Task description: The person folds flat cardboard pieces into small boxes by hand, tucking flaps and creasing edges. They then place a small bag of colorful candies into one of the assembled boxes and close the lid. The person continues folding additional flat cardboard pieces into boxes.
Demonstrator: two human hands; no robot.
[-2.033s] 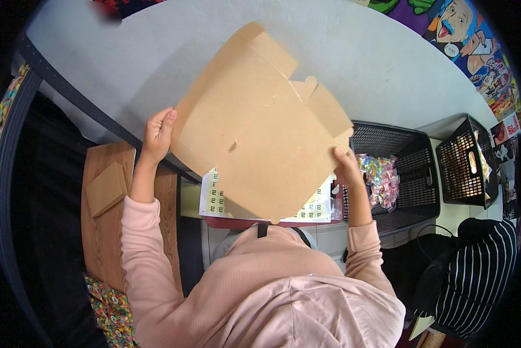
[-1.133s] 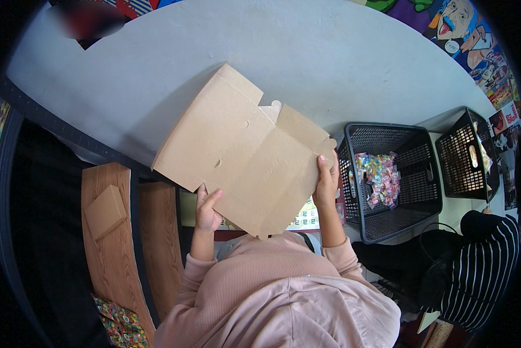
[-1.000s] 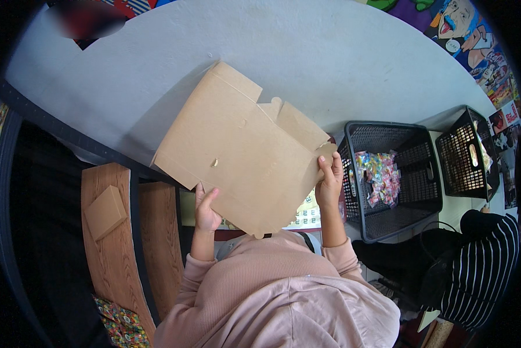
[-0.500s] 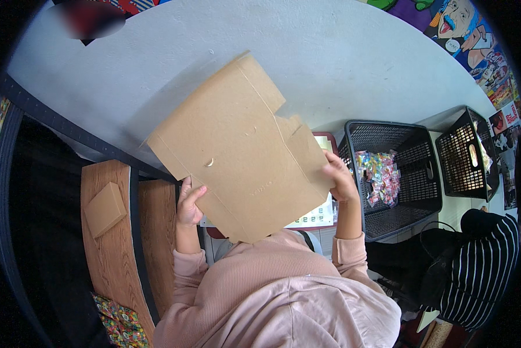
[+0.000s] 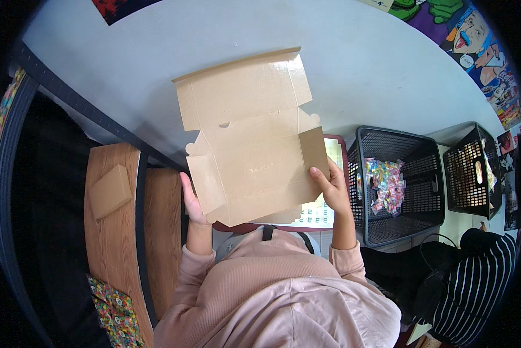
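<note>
I hold a flat, unfolded brown cardboard box blank [image 5: 249, 136] up in front of me, its creases and flaps facing the camera. My left hand [image 5: 192, 200] grips its lower left edge. My right hand [image 5: 328, 184] grips the lower right flap, thumb on the front. Beneath the blank a red-rimmed tray [image 5: 337, 145] with a printed sheet [image 5: 313, 213] shows partly.
A black mesh basket [image 5: 420, 197] with colourful wrapped packets [image 5: 384, 183] stands to my right, a second black basket [image 5: 475, 171] beyond it. On the wooden shelf [image 5: 112, 232] to my left lies a small closed cardboard box [image 5: 109, 190]. A person in a striped top [image 5: 481, 284] sits at lower right.
The cardboard blank has turned from a tilted diagonal toward upright and square. My left hand slid along its lower left edge; my right hand stayed on the right flap.
</note>
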